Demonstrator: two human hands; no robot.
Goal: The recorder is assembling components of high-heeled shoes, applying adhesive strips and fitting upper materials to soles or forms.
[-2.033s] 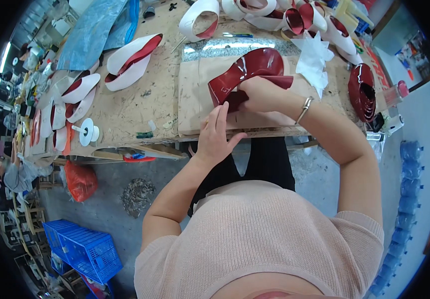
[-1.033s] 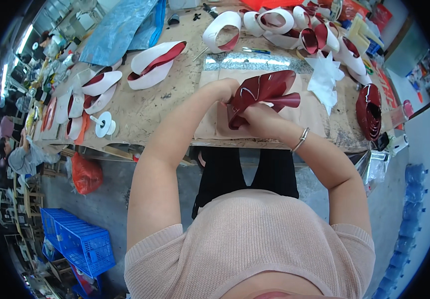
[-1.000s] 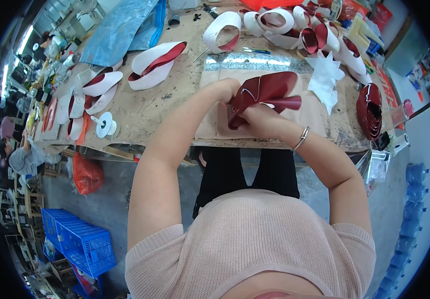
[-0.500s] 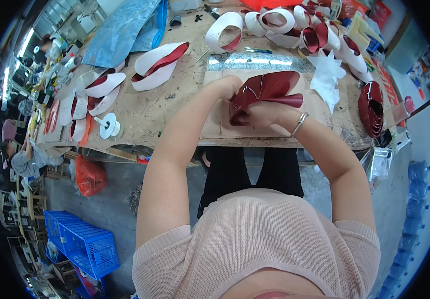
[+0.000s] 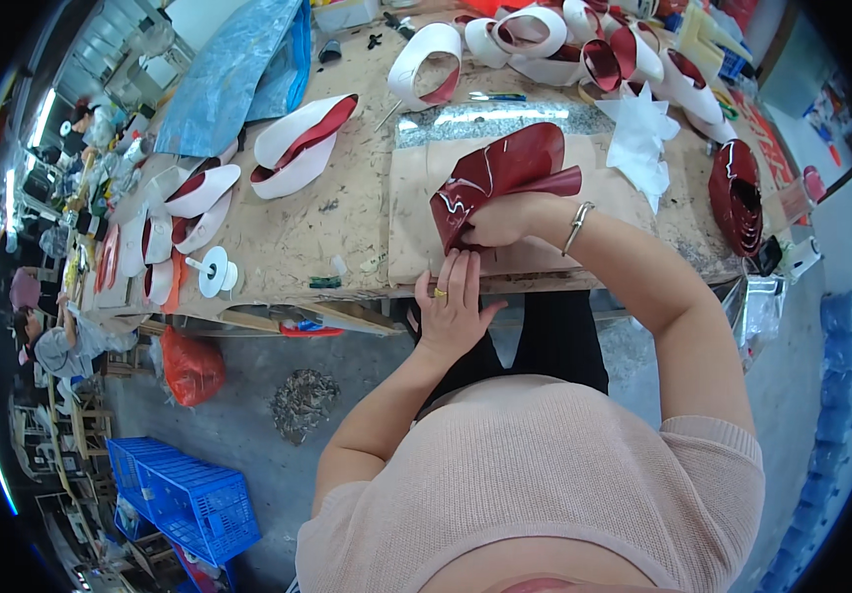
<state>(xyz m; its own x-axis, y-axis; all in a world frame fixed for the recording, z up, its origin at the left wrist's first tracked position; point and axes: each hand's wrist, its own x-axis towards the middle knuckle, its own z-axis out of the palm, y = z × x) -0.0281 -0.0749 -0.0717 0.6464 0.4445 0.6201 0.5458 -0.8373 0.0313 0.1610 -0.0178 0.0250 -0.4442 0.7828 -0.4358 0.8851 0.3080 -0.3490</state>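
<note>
- Crate [image 5: 184,494], blue plastic lattice, sits on the floor at lower left, nearest the body; contents cannot be made out.
- Red plastic bag [image 5: 189,364] lies on the floor under the bench edge, bunched and bulging; what fills it is hidden. Heap of dark scrap [image 5: 302,400] just beside it on the concrete.
- Left hand [image 5: 454,306] at the near edge of the workbench [image 5: 337,222]: fingers extended and loose, tips resting flat on the brown paper sheet [image 5: 416,222], grasping nothing. Ring on one finger.
- Right hand [image 5: 505,219] just beyond it, fingers clenched on the lower edge of the glossy red leather piece [image 5: 500,173]; bracelet at the wrist.
- Red leather piece stands curled above the brown paper, mid-bench, pinched at its base, upper flap free.
- White spool [image 5: 214,272] near the bench's front-left edge.
- White-and-red shoe uppers [image 5: 302,138] spread over the left half of the bench; more [image 5: 545,35] clustered at the far edge.
- White paper scrap [image 5: 643,143] right of the leather.
- Stack of red pieces [image 5: 737,198] at the right end.
- Blue sheet [image 5: 238,74] at far left.
</note>
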